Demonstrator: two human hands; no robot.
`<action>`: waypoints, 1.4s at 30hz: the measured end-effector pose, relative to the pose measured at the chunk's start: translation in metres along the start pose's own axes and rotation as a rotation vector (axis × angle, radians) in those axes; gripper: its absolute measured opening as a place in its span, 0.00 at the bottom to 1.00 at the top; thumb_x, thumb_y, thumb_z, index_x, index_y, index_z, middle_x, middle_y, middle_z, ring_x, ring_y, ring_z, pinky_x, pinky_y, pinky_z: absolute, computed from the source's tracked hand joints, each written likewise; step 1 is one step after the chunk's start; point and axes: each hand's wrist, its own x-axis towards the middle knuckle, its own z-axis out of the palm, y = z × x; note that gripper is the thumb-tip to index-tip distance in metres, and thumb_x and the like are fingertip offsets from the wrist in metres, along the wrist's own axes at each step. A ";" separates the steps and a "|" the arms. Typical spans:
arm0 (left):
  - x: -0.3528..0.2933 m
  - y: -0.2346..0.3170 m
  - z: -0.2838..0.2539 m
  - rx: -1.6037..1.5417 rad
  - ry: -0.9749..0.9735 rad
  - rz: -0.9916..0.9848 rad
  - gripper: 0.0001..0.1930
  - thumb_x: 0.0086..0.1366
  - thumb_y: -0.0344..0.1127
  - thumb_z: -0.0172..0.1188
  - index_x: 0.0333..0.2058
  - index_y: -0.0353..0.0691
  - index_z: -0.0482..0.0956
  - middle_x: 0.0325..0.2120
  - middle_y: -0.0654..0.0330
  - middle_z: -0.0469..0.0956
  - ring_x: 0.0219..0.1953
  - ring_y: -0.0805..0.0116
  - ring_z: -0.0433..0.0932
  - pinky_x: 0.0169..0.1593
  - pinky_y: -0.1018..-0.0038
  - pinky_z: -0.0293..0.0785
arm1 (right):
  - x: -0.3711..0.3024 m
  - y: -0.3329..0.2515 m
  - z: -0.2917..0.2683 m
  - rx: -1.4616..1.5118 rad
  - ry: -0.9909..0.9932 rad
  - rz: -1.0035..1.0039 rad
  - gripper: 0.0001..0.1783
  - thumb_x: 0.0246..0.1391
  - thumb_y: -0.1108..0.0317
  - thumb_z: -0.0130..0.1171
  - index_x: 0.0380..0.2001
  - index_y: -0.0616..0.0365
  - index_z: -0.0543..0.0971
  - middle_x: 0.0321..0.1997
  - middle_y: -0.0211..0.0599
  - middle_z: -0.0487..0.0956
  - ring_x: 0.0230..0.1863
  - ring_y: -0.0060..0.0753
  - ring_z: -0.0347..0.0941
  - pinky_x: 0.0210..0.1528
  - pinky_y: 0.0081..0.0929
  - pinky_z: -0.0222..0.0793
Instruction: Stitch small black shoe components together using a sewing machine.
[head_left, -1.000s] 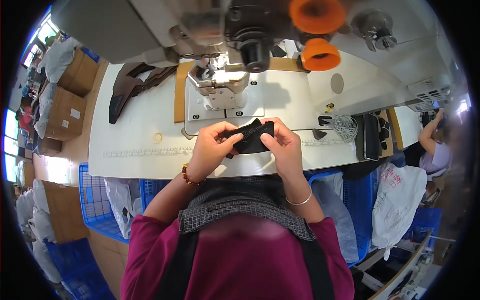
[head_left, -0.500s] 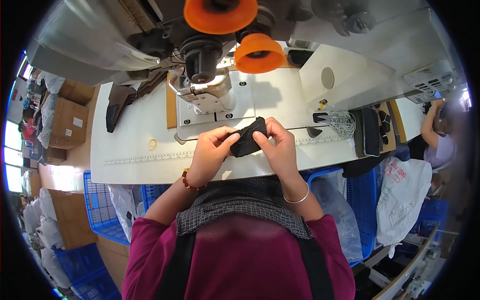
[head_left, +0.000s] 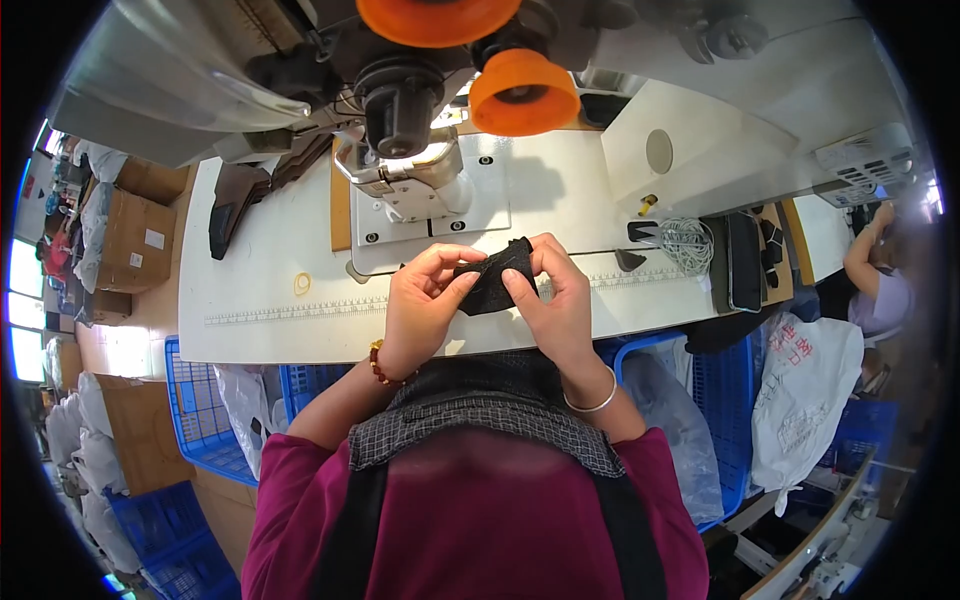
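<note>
Between my hands, just above the front part of the white table (head_left: 260,340), is a small folded piece of black fabric (head_left: 490,292). My left hand (head_left: 425,295) pinches its left edge between thumb and fingers. On the right side, my right hand (head_left: 556,300) grips it, with the thumb flat on the near face and the fingers behind. The fingers hide part of the cloth's edges. Beyond the hands stands the metal arm and plate of a sewing machine (head_left: 430,195), with the fabric apart from it.
A ruler strip (head_left: 290,312) runs along the table, with a yellow rubber band (head_left: 302,284) near it. Thread snips (head_left: 645,233) and a grey cord bundle (head_left: 687,247) lie right. Orange cones (head_left: 525,95) hang overhead. Blue baskets (head_left: 205,420) stand below; a person (head_left: 880,270) sits far right.
My left fingers have shifted on the black fabric, lifting a little and spreading from the thumb. The fabric's angle has changed slightly; the right hand keeps its grip.
</note>
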 end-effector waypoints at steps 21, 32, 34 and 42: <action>-0.006 0.002 -0.011 -0.118 0.077 -0.083 0.08 0.69 0.23 0.51 0.45 0.38 0.72 0.34 0.62 0.78 0.28 0.85 0.72 0.31 0.87 0.69 | 0.001 0.003 -0.005 -0.003 -0.075 0.094 0.06 0.50 0.79 0.64 0.24 0.64 0.76 0.39 0.33 0.75 0.42 0.24 0.69 0.50 0.22 0.64; -0.063 -0.019 -0.114 0.255 0.410 -0.039 0.09 0.67 0.21 0.52 0.44 0.32 0.78 0.31 0.59 0.81 0.28 0.78 0.78 0.32 0.81 0.76 | 0.013 -0.011 0.062 -0.118 -0.510 0.225 0.06 0.45 0.73 0.69 0.26 0.63 0.82 0.28 0.35 0.75 0.31 0.32 0.70 0.39 0.29 0.65; -0.071 -0.014 -0.124 0.727 0.492 0.001 0.08 0.63 0.20 0.56 0.40 0.33 0.80 0.30 0.57 0.80 0.26 0.68 0.78 0.31 0.73 0.75 | 0.014 -0.009 0.086 -0.177 -0.561 0.191 0.08 0.45 0.71 0.69 0.29 0.61 0.81 0.26 0.35 0.76 0.29 0.36 0.71 0.37 0.32 0.66; -0.082 -0.023 -0.144 1.181 0.533 0.276 0.07 0.54 0.23 0.65 0.33 0.34 0.79 0.32 0.55 0.72 0.36 0.51 0.74 0.42 0.62 0.72 | 0.001 0.014 0.141 -0.812 -0.357 -0.370 0.14 0.39 0.71 0.70 0.30 0.54 0.76 0.26 0.31 0.75 0.32 0.37 0.70 0.36 0.35 0.61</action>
